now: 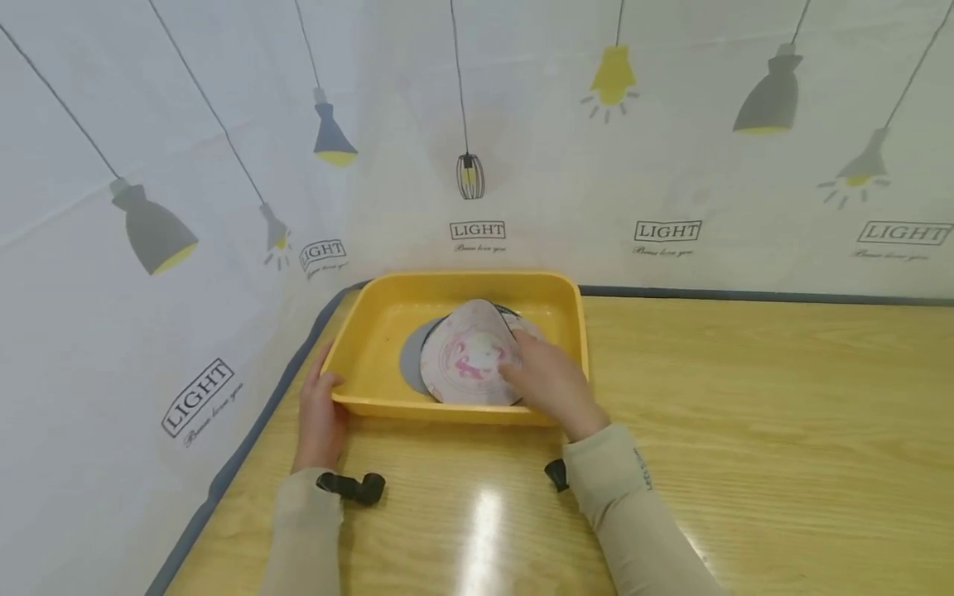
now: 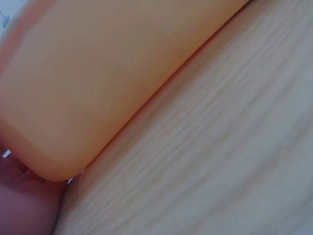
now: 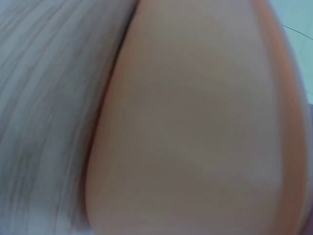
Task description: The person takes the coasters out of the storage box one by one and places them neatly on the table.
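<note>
A yellow plastic tray (image 1: 373, 407) stands on the wooden table, against the wall. My left hand (image 1: 322, 414) grips its near left corner, with the thumb over the rim and the fingers along the outside. In the tray lies a thin round piece, pale pink with a pink print (image 1: 465, 356), bent upward at its far side. My right hand (image 1: 551, 381) reaches over the near rim and pinches this piece at its right edge. Beneath it, a grey rounded piece (image 1: 412, 358) sticks out on the left. Another patterned edge shows behind the right fingers, partly hidden.
A white wall covering with printed lamps (image 1: 469, 175) rises behind and to the left of the wooden table (image 1: 745, 430). A dark strip (image 1: 745, 295) runs along the table's back edge. Black wrist camera mounts (image 1: 358, 488) stick out at both sleeves.
</note>
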